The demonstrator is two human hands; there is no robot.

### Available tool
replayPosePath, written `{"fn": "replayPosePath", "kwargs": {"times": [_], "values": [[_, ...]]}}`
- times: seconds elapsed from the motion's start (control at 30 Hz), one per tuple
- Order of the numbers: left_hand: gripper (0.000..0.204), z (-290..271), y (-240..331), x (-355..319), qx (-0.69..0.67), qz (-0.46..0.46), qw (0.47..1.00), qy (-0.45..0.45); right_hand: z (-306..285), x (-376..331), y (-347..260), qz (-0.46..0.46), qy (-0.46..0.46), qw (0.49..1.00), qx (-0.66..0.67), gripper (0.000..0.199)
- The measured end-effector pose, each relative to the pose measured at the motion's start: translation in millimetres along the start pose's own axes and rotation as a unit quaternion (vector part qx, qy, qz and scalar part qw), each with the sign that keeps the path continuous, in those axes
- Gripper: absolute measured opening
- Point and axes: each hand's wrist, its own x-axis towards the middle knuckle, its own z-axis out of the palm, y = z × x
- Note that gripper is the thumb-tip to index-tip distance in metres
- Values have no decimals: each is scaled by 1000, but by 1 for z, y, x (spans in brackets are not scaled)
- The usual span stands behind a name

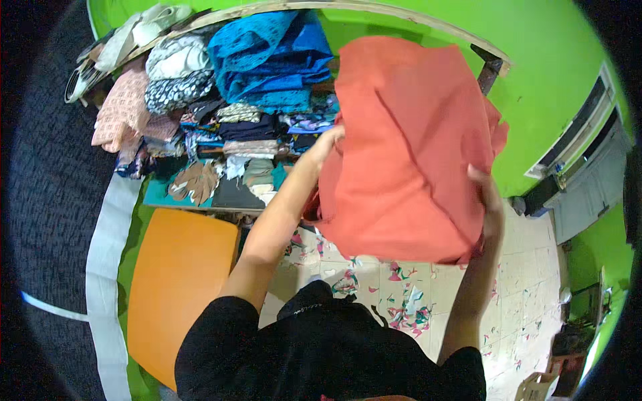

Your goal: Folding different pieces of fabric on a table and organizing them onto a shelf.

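A large folded bundle of coral-red fabric [408,154] is held up in front of me, between both hands. My left hand [329,142] grips its left side, the fingers mostly hidden behind the cloth. On the right side, my right hand [487,200] is closed around the lower edge, with the thumb lying on the front face. A loose flap of the cloth sticks out at the upper right. Behind and left of the bundle, a blue patterned fabric [267,57] lies heaped on the shelf.
The wooden shelf [394,12] also carries a black-and-white fabric [177,90] and a pink fabric [122,110]. Several folded cloths [251,127] are stacked below. An orange panel [177,281] stands at left. Fabric scraps [409,314] litter the tiled floor. A grey door [592,190] is at right.
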Motion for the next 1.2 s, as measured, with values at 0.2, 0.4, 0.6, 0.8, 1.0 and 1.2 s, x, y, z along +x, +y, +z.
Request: {"fn": "replayPosePath", "kwargs": {"times": [0.2, 0.4, 0.6, 0.8, 1.0, 1.2], "values": [[42, -15, 48, 99, -53, -20, 996, -62, -13, 111, -34, 69, -42, 994, -74, 44], [38, -21, 93, 163, -37, 59, 996, -52, -17, 179, -41, -243, -169, 930, -218, 34], [32, -22, 125, 193, 53, 74, 995, 30, -4, 248, -33, -232, -184, 929, -222, 31], [35, -21, 107, 211, 1, 132, 990, 52, -13, 319, -2, 4, -39, 982, -186, 31], [53, -34, 78, 165, 61, 151, 985, 51, -21, 341, 6, 54, -66, 994, -76, 25], [91, -51, 4, 108, 226, 340, 913, 3, -73, 390, 38, 24, -117, 991, -54, 21]]}}
